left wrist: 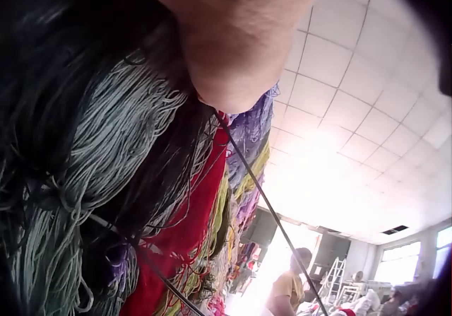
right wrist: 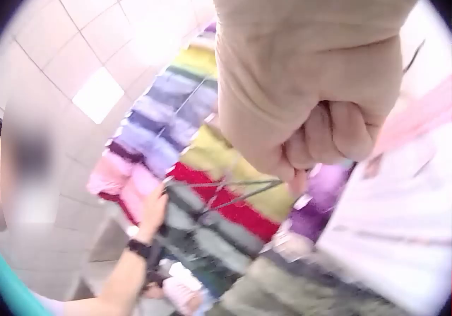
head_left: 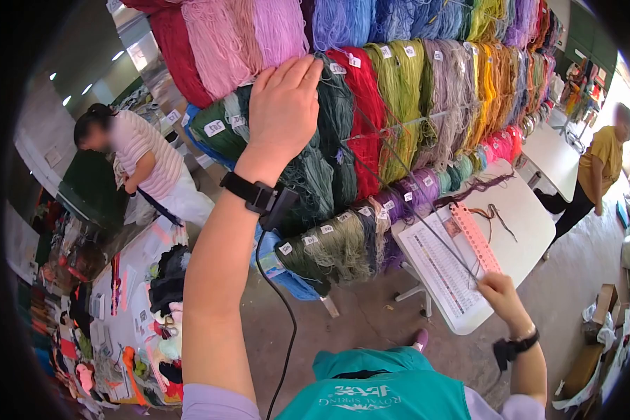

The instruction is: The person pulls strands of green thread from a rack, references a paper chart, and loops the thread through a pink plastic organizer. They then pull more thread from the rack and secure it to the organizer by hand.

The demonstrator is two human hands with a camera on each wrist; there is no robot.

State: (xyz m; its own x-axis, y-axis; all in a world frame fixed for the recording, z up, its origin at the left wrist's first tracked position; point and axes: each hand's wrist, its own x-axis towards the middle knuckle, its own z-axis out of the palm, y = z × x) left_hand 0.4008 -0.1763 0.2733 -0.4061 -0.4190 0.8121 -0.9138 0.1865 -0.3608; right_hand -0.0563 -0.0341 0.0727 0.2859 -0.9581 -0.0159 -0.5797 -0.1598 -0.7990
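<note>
My left hand (head_left: 285, 105) rests on the upper part of a dark green skein of thread (head_left: 334, 105), its fingers lying straight together and its thumb side hidden. At the lower right, my right hand (head_left: 500, 299) has its fingers curled tightly and grips dark thread (head_left: 427, 227). Two dark strands run taut from that fist back to the skeins. One strand (left wrist: 258, 182) starts right beside my left hand in the left wrist view; the other leaves the dark green skein lower down. In the right wrist view both strands meet at the fist (right wrist: 328, 136).
Rows of numbered skeins, such as a red skein (head_left: 364, 126), hang ahead. Below the right hand, a white table (head_left: 532, 210) bears a printed chart (head_left: 441, 259) and a pink punched card (head_left: 474, 238). One person (head_left: 147, 154) stands left, another (head_left: 605, 161) right. A cluttered table (head_left: 129, 301) is at lower left.
</note>
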